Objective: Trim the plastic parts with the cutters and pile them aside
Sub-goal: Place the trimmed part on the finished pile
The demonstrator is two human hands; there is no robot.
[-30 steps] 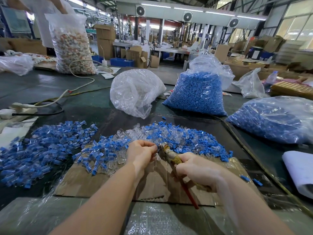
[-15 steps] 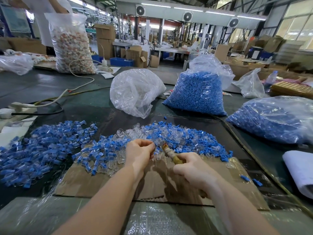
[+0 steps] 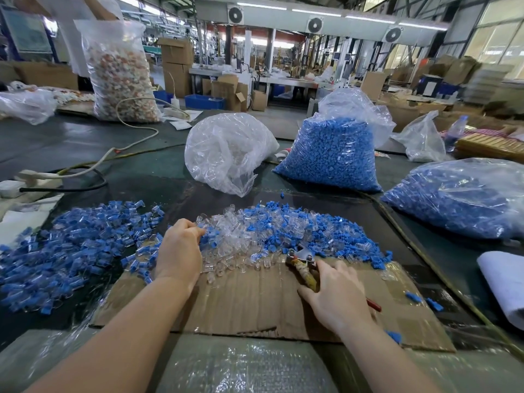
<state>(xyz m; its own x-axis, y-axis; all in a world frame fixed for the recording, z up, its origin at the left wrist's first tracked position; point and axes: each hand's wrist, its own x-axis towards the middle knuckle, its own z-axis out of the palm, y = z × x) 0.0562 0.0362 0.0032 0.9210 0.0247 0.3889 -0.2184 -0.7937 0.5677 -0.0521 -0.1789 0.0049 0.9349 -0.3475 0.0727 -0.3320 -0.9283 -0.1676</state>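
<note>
The left hand (image 3: 179, 252) reaches into the near left edge of the mixed heap of clear and blue plastic parts (image 3: 283, 231); its fingers are curled into the parts, but I cannot tell if they hold one. The right hand (image 3: 337, 296) lies on the cardboard sheet (image 3: 249, 304), fingers spread loosely over the handles of the cutters (image 3: 304, 265), whose metal head points to the heap and touches its near edge. A separate pile of blue parts (image 3: 71, 245) lies on the desk (image 3: 158, 191) to the left of the left hand, just beside the cardboard
</note>
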